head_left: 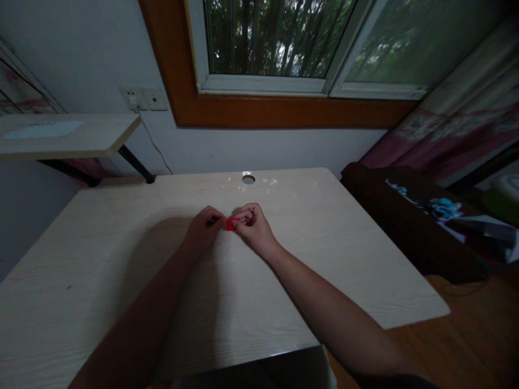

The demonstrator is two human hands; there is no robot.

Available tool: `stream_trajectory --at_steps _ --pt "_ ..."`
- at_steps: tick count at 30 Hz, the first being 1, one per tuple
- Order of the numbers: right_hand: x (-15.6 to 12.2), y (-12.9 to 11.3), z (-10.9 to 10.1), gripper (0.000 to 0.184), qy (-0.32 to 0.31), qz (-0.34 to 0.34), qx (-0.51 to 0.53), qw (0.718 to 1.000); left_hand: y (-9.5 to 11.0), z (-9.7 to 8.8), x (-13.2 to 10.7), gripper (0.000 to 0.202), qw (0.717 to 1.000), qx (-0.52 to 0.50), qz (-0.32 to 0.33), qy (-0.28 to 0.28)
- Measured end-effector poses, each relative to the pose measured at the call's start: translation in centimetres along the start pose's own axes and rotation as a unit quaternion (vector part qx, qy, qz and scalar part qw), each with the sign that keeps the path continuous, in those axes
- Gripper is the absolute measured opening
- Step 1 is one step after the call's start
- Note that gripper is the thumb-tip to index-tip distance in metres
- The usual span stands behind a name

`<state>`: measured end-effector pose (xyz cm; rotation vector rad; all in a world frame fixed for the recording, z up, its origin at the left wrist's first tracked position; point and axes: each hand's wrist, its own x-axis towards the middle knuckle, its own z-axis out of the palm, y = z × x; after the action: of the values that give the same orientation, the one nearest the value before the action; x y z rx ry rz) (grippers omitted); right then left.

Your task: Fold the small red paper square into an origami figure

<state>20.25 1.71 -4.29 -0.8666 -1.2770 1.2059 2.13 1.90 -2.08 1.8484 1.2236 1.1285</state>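
Note:
A small flat red piece (231, 224), perhaps paper, is held over the middle of the pale wood-grain desk (324, 232). My right hand (255, 228) pinches it from the right between thumb and fingers. From the left, my left hand (205, 226) has its thumb and fingertips closed together at the red piece's left edge. The fingertips of both hands almost meet there. The piece is too small in view for me to tell its exact kind.
A raised shelf (73, 135) on black legs stands at the desk's back left. Near the back edge is a round cable hole (248, 179). A white cord (156, 146) hangs from the wall socket (138, 99). Right of the desk sits a dark wooden cabinet (389, 216) with items on it.

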Motion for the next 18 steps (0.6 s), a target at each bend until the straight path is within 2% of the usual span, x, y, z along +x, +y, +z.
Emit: stream_trajectory --at_steps 5,11,18 --pt "-0.07 -0.29 -0.03 0.037 0.002 0.012 -0.014 1.000 -0.29 0.30 -0.17 0.017 0.998 -0.045 -0.034 -0.003" --pt "-0.09 -0.17 -0.07 0.037 -0.012 0.014 -0.011 1.000 -0.31 0.35 -0.24 0.019 0.999 -0.014 -0.035 -0.021" --pt "0.05 -0.14 -0.07 0.039 0.004 0.010 -0.007 1.000 -0.09 0.19 -0.33 0.018 0.999 0.006 -0.031 -0.031"
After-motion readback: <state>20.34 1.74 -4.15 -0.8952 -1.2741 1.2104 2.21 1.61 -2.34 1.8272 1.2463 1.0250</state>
